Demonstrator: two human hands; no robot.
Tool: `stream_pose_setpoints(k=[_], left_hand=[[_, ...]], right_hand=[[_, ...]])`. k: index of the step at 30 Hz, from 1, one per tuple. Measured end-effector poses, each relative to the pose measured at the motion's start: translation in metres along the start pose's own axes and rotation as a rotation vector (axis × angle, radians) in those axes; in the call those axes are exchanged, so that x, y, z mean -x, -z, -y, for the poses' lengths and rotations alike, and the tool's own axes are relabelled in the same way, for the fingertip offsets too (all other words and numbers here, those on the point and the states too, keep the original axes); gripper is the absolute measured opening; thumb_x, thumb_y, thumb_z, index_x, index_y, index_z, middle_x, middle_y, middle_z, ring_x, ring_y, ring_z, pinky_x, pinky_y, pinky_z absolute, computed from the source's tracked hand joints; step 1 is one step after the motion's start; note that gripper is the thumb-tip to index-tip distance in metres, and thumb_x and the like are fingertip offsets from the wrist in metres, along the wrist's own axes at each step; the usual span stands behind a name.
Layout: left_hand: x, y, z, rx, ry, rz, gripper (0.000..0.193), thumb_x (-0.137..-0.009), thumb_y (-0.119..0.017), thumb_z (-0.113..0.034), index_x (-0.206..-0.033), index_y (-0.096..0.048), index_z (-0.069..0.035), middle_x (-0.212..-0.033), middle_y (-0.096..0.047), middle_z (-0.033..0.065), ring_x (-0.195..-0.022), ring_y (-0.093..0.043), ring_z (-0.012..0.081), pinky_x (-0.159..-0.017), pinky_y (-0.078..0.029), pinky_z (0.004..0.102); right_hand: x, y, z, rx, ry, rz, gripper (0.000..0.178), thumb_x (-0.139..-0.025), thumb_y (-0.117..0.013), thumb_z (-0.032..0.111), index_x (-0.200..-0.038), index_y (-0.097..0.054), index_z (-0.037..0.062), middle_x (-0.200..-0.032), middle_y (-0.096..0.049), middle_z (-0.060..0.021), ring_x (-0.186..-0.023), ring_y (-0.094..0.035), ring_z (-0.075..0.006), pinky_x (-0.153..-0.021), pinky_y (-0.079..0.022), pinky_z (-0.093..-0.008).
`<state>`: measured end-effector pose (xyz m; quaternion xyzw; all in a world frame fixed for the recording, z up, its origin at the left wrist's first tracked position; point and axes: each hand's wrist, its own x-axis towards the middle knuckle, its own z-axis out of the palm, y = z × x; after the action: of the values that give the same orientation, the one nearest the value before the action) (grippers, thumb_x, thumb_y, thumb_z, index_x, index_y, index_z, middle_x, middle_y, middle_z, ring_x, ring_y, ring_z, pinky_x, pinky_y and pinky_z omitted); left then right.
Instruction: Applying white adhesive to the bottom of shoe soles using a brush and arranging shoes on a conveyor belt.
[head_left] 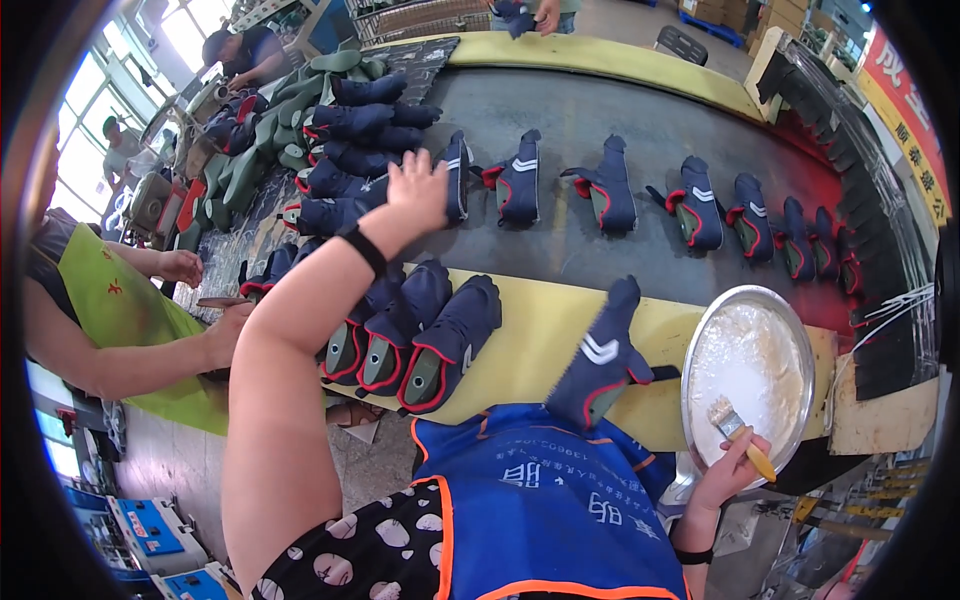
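My left hand point(418, 192) reaches out over the far side of the bench, palm down and fingers spread. It is right beside a navy shoe upper point(456, 178) on the dark belt; whether they touch I cannot tell. My right hand point(735, 470) grips a brush point(758, 455) by its yellow wooden handle. The bristles rest in or just above white paste in an oval metal basin point(746, 291) at the right. A navy shoe upper point(600, 355) with red trim and white stripes lies on the yellow ledge in front of me.
Three more uppers point(440, 350) lie on the yellow ledge point(535, 300) to the left. Several others stand in a row along the dark belt point(570, 110). Navy uppers and green shoe lasts point(240, 185) are heaped at far left. A co-worker in a green apron point(130, 320) stands at left.
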<state>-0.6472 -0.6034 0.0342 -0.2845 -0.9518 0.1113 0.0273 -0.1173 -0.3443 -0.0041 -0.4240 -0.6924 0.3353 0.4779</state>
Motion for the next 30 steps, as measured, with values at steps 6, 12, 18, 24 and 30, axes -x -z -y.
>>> stream_pose_setpoints(k=[6,12,18,24,30], left_hand=[[-0.038,-0.058,0.041,-0.191,0.309,0.206,0.093,-0.083,-0.076,-0.028,-0.160,-0.024,-0.023,-0.157,-0.031,0.0231,-0.134,-0.043,0.0457,-0.103,-0.037,0.0685],[-0.032,-0.044,0.041,-0.094,0.354,0.199,0.092,-0.080,-0.075,-0.038,-0.157,-0.029,-0.019,-0.143,-0.046,0.0181,-0.127,-0.050,0.0373,-0.088,-0.051,0.0566],[0.008,0.028,0.075,1.121,0.392,0.298,0.071,-0.074,-0.081,-0.033,-0.132,-0.057,0.001,-0.118,-0.067,0.0150,-0.097,-0.068,0.0230,-0.084,-0.055,0.0357],[0.134,0.068,0.006,1.984,0.288,0.424,0.049,-0.094,-0.064,-0.021,-0.139,-0.053,-0.008,-0.126,-0.065,0.0086,-0.112,-0.066,0.0215,-0.095,-0.055,0.0361],[0.197,0.029,-0.123,2.017,0.380,0.582,0.060,-0.090,-0.072,-0.021,-0.143,-0.046,-0.006,-0.126,-0.062,0.0117,-0.115,-0.064,0.0217,-0.093,-0.054,0.0375]], right_hand=[[-0.001,0.001,-0.007,0.045,0.114,0.006,0.013,-0.105,-0.052,0.022,-0.100,-0.051,0.0102,-0.076,-0.046,0.0004,-0.070,-0.046,-0.0055,-0.047,-0.049,-0.0200],[0.001,0.000,0.007,-0.044,0.012,0.039,0.013,-0.105,-0.053,0.017,-0.099,-0.052,0.0062,-0.081,-0.048,0.0006,-0.070,-0.048,-0.0061,-0.064,-0.042,-0.0205],[-0.002,-0.003,0.018,-0.073,0.060,0.017,0.010,-0.104,-0.053,0.012,-0.098,-0.052,0.0041,-0.087,-0.051,-0.0023,-0.072,-0.050,-0.0070,-0.063,-0.043,-0.0218],[-0.003,-0.003,0.026,-0.129,0.018,-0.002,0.008,-0.104,-0.054,0.010,-0.098,-0.052,0.0050,-0.090,-0.054,-0.0030,-0.074,-0.053,-0.0070,-0.067,-0.046,-0.0220],[-0.003,-0.002,0.038,-0.177,-0.043,-0.057,0.011,-0.104,-0.054,0.014,-0.098,-0.052,0.0048,-0.085,-0.055,-0.0019,-0.071,-0.053,-0.0058,-0.070,-0.043,-0.0227]])
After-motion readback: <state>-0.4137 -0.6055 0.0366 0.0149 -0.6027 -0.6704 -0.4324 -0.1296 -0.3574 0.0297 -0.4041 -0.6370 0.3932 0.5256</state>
